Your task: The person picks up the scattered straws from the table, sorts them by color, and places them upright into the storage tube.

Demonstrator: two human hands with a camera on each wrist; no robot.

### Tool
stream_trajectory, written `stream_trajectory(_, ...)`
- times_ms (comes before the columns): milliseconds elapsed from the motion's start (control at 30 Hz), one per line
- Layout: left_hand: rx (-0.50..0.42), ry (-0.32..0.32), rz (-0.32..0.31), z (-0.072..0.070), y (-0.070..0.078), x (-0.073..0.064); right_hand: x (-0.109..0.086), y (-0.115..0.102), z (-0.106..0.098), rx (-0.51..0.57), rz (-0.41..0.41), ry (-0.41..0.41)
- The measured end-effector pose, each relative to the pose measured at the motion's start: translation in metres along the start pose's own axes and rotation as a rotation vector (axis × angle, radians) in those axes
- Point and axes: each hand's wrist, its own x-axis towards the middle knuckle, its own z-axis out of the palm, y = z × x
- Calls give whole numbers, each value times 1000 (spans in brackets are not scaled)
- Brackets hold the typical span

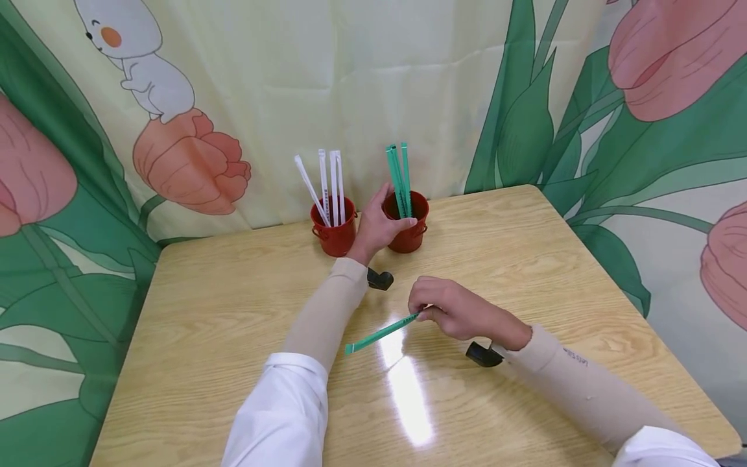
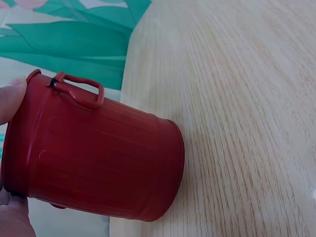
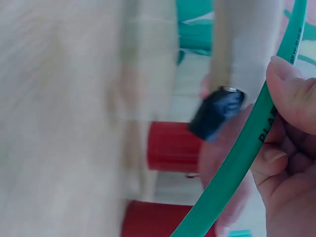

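Observation:
At the back of the table, my left hand [image 1: 378, 227] grips the right-hand small red bucket [image 1: 406, 242] by its rim, thumb at the front and fingers on the left side. In the left wrist view this bucket [image 2: 103, 153] shows its ribbed wall and a wire handle. Several green wrapped straws [image 1: 399, 181] stand inside it. Nearer the front, my right hand [image 1: 452, 307] pinches one green wrapped straw [image 1: 379, 335] between thumb and fingers. Its free end points left and slightly down over the table; dark lettering shows along this straw [image 3: 232, 168] in the right wrist view.
Just left of my left hand stands a second red bucket [image 1: 336, 242] with several white wrapped straws [image 1: 334, 188] in it. A printed curtain [image 1: 373, 97] hangs right behind the wooden table [image 1: 233, 311]. Black wrist-worn pieces [image 1: 380, 279] jut out below both wrists.

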Motion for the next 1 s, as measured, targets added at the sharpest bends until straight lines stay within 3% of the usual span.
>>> stream_trajectory(267, 12, -5, 35, 4, -1, -2, 14, -2, -11, 24, -96, 105)
stream_trajectory(467, 2, -9, 33, 3, 0, -2, 27, -3, -18, 7, -102, 152)
stream_trajectory(667, -6, -5, 92, 3, -2, -1, 40, 3, -24, 38, -116, 238)
stream_trajectory(833, 17, -11, 86, 2, -3, -1, 56, 14, -38, 134, -73, 412)
stream_trajectory(1000, 15, -6, 59, 1, -2, -1, 78, 34, -55, 212, 125, 695)
